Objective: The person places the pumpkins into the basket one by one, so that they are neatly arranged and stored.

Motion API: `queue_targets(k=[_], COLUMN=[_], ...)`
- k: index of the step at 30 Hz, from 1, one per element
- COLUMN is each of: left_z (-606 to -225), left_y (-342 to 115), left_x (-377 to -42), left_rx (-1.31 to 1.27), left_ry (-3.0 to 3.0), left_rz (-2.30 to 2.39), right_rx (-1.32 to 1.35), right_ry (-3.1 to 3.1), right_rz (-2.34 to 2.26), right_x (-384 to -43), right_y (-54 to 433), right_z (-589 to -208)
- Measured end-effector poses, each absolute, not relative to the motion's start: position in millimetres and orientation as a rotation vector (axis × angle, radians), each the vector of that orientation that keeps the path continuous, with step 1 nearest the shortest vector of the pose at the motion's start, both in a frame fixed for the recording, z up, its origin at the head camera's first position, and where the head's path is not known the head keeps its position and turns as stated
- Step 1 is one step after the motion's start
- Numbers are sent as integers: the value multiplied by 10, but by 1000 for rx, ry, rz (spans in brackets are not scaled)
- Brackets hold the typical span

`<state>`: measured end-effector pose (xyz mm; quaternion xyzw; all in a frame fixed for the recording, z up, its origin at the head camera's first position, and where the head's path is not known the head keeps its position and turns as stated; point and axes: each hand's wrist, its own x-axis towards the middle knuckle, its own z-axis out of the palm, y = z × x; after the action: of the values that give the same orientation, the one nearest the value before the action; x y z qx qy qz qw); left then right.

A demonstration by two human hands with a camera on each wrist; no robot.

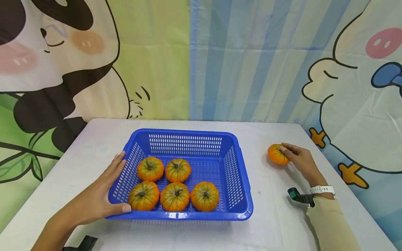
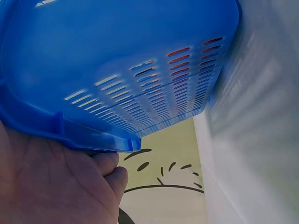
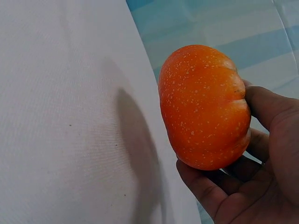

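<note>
A small orange pumpkin (image 1: pixel 278 154) is pinched between the thumb and fingers of my right hand (image 1: pixel 299 162), on the right side of the table. In the right wrist view, the pumpkin's speckled orange underside (image 3: pixel 201 107) faces the camera, and its shadow falls on the cloth beside it. My left hand (image 1: pixel 94 198) grips the near left corner of a blue plastic basket (image 1: pixel 243 167), its thumb on the front rim and its fingers along the left rim. Several green-and-orange pumpkins (image 1: pixel 175 197) sit inside the basket, in two rows toward the left and front.
The basket stands on a table with a white cloth (image 1: pixel 267 223). Behind the table hangs a cartoon-printed curtain (image 1: pixel 245 62). A white band (image 1: pixel 322 189) and a black strap (image 1: pixel 301 198) are on the right wrist.
</note>
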<state>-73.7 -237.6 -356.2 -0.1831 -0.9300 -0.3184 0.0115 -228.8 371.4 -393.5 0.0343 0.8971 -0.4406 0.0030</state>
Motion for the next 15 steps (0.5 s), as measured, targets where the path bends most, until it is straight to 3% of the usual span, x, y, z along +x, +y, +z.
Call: queue_targets(k=[15], left_z=[-3563], left_y=[-2380], left_x=[-735], left_rx=[-583], left_ry=[-2894], left_rz=[-1010], right_rx=[-36], right_ry=[2909], right_rz=[-1361], right_x=[-2203], right_y=[3503], right_z=[-3687])
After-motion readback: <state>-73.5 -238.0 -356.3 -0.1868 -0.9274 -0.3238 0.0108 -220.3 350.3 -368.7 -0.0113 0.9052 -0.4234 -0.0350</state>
